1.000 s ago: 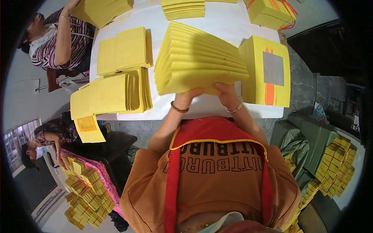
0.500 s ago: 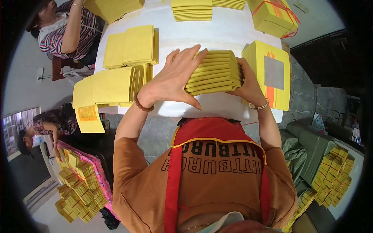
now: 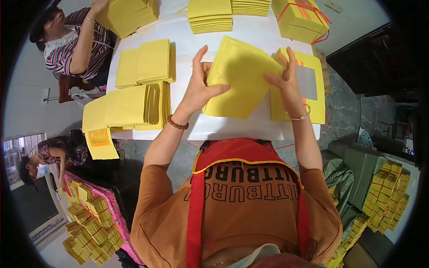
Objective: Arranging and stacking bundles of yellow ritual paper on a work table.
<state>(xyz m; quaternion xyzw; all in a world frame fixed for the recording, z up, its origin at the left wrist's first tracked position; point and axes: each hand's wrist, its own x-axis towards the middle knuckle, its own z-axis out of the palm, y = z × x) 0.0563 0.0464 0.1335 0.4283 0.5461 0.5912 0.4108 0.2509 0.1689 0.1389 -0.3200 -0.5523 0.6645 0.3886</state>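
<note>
A thick stack of folded yellow paper is tilted above the white tabletop, its flat top face toward me. My left hand grips its left edge, thumb across the face and fingers partly hidden behind. At the upper right corner, my right hand holds it with the thumb on the face and some fingers raised. Just beyond my right hand lies a large yellow paper block with a grey rectangle and orange marks. To the left of my left hand, yellow paper stacks lie side by side, overlapping.
More yellow stacks and a red-tied yellow bundle stand at the table's far side. One person in a striped top is at the far left; another person bends over piled yellow bundles. More bundles are at right.
The stack has been turned from its folded edges facing me to its flat face showing. My left hand has shifted its hold along the edge, and my right hand has come up into view.
</note>
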